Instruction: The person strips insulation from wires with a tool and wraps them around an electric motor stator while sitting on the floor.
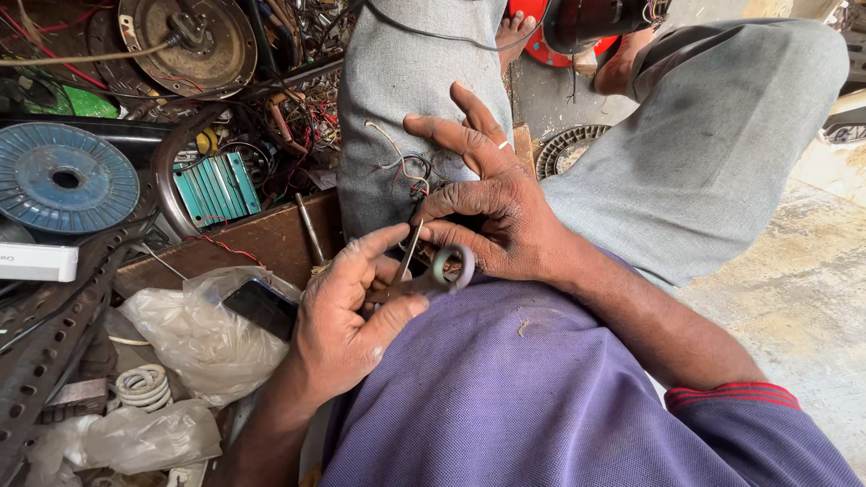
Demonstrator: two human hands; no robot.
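Left hand [347, 316] grips the scissors [419, 271], fingers closed around the handles, blades pointing up toward the thin wires [406, 167]. Right hand [492, 212] presses those wires against the grey-trousered knee [397, 81], thumb and finger pinched on them, steadying them near the blades.

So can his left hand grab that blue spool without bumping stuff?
Probably not easily. The left hand is holding scissors, and the blue spool lies far off, with a plastic bag and wires between.

A blue wire spool [65, 179] lies near crumpled plastic bags [203, 338].
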